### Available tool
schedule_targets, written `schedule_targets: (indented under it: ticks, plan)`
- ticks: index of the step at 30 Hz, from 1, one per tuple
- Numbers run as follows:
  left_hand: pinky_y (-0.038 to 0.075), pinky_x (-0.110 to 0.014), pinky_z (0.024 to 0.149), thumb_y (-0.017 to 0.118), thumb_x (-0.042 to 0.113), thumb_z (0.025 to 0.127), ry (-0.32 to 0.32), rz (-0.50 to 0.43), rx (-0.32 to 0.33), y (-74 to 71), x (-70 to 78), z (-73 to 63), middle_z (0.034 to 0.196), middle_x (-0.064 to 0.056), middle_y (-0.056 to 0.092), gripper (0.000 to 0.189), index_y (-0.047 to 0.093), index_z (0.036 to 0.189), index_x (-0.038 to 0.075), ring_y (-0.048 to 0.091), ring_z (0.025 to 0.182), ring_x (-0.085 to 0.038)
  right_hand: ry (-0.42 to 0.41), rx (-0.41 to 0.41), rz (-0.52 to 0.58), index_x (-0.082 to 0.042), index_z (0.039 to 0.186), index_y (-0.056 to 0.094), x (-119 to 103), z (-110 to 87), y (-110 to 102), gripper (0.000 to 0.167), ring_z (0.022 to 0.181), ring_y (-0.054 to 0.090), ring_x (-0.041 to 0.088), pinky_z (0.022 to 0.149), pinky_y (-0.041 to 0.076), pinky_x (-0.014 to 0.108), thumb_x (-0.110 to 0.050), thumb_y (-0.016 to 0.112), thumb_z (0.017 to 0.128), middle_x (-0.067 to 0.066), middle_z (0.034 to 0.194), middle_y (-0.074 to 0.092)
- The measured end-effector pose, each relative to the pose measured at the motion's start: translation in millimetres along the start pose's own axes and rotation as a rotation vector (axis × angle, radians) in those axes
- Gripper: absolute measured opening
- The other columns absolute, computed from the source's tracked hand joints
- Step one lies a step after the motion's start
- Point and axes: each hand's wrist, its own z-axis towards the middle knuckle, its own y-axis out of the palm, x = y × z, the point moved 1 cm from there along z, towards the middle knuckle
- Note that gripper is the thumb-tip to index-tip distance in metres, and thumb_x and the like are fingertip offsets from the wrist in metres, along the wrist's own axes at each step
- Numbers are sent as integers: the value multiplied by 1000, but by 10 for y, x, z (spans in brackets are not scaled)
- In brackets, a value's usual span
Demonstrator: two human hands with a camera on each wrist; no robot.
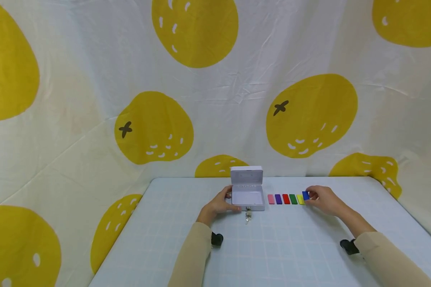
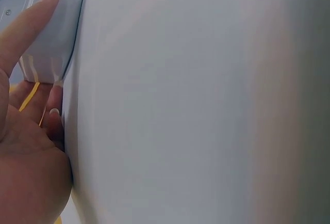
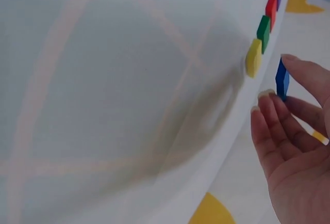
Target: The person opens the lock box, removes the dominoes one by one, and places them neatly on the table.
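A small white metal cash box [image 1: 248, 207] stands with its lid raised, its inside showing bare. My left hand [image 1: 221, 203] grips its left front corner, thumb along the front wall and fingers at the side; the left wrist view shows the thumb over the box wall [image 2: 56, 33]. A bunch of keys [image 1: 248, 215] hangs at the box's front lock. Between thumb and fingers my right hand [image 1: 324, 200] pinches a blue block [image 3: 281, 79], held above the table beside the yellow block [image 3: 253, 59].
Right of the box lies a row of flat blocks: pink [image 1: 270, 199], purple [image 1: 278, 199], red [image 1: 286, 199], green [image 1: 293, 199] and yellow. The pale checked table [image 1: 272, 255] ends at a hanging cloth [image 1: 229, 111] printed with yellow fruit.
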Motion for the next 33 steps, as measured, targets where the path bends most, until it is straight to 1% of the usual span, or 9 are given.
schedule_targets:
  ticks: [2,6,11,13,18,23,26,30,33]
  plan:
    - [36,-49,111,94,16,74,2,3,3,-9,0,-3,137,-4,52,98,40,155,21,45,123,-26,2,-1,-7,12,121,63,42,10,4,41,86,56,24,80,55,41,-9,78,89,10,95,65]
    - [35,-48,111,94,17,74,-3,5,7,-15,-4,-15,138,-4,52,98,40,156,21,45,123,-26,38,-17,-6,11,122,63,101,26,20,42,87,57,24,82,55,43,-11,78,89,11,97,66]
    - [35,-50,112,94,16,75,7,5,3,-5,-5,-32,142,-4,51,98,40,156,21,45,124,-26,84,-41,-2,10,123,63,142,26,28,44,88,57,26,85,55,45,-13,79,90,12,99,66]
    - [35,-50,112,94,17,75,7,6,5,6,-10,-31,143,-3,51,97,40,156,21,45,125,-26,86,-49,-1,11,124,62,152,23,27,46,89,56,26,85,55,46,-14,79,90,13,99,65]
    - [35,-50,113,94,20,75,-13,7,12,21,-20,-34,145,-2,50,98,40,156,23,44,126,-26,94,-70,12,11,127,60,208,21,41,49,90,55,26,84,54,44,-17,78,91,12,102,65]
    - [36,-49,114,95,25,74,-45,50,13,23,-24,-6,146,1,50,100,38,157,27,45,126,-24,111,-90,28,11,129,59,273,28,48,51,91,54,26,83,52,42,-17,78,92,11,101,63]
    - [36,-49,114,95,25,74,-41,58,11,17,-26,1,146,1,50,100,38,157,26,45,126,-24,113,-99,36,13,129,58,280,33,41,51,91,53,27,83,51,42,-17,76,92,12,101,62]
    - [36,-51,112,94,22,74,-14,31,12,12,-22,-24,143,-3,51,99,39,156,23,45,125,-27,125,-114,47,13,130,57,283,36,38,51,92,52,28,82,49,41,-18,75,94,12,101,60]
    - [36,-51,112,94,22,74,-17,36,15,18,-35,-25,139,-2,52,98,40,156,24,45,123,-26,127,-125,47,14,132,56,292,34,41,53,92,52,28,83,49,41,-18,74,94,13,101,60]
